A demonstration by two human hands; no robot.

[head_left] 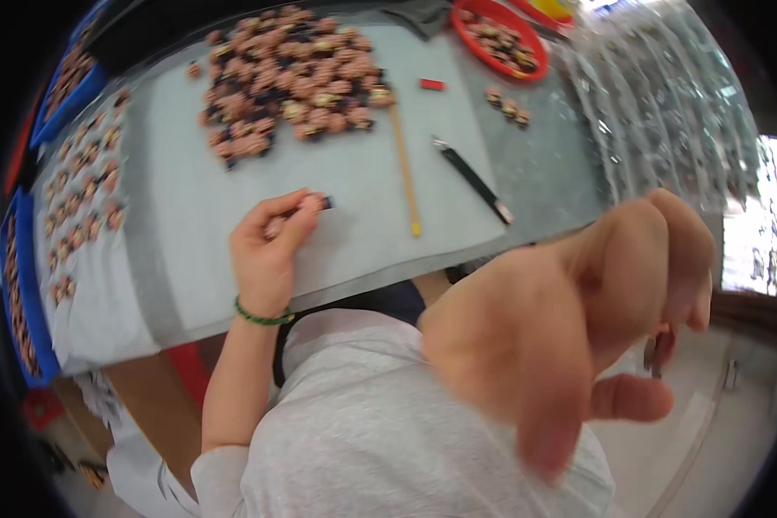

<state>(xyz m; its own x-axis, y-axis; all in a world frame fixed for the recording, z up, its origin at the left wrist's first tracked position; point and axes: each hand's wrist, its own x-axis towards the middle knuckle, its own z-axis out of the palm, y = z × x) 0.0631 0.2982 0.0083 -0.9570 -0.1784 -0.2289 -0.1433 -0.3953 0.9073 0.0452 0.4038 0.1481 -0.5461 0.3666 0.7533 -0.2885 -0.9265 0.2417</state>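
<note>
My left hand is closed over the pale work sheet, pinching a small pink-and-dark figurine between thumb and fingers. Most of that piece is hidden by the fingers. Raised close to the camera, my right hand looks large and blurred, its fingers bent but apart. A dark reddish bit shows between its fingers; whether the hand touches it I cannot tell. Beyond the left hand lies a big heap of similar figurines. A thin yellow stick and a black pen-like tool lie to its right.
A red basket holds more figurines at the back right. Near it are a small red block and several figurines. Clear plastic packaging stands far right. Figurines lie in rows at left, beside blue trays.
</note>
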